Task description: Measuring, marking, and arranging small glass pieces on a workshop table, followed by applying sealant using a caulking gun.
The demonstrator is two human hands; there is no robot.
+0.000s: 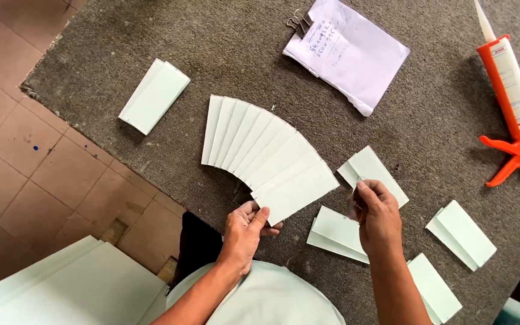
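1. Nearest the camera: a stack of pale green sheets (61,283) lies at lower left, over the tiled floor (25,162).
2. Left hand (245,232): fingers closed on the near end of the fan of pale green strips (266,156), thumb on top. The fan spreads over the grey carpeted counter (230,54), its far ends splayed towards upper left.
3. Right hand (377,213): fingers pinched on the near edge of a single pale green strip (371,171), which lies just right of the fan. Whether the strip is lifted off the counter cannot be told.
4. Under and beside the right hand: a folded pale green piece (335,232) lies on the counter, partly covered by the wrist.
5. Right of the forearm: another pale green piece (434,289) at the lower edge, and a folded one (461,233) further right, apart from both hands.
6. Mid-left: a small stack of strips (154,95) lies alone, well apart from the fan.
7. Far side: a clipped bundle of white paper (350,54) with a binder clip at its corner.
8. Far right: an orange caulking gun (516,108) with cartridge, nozzle pointing away.
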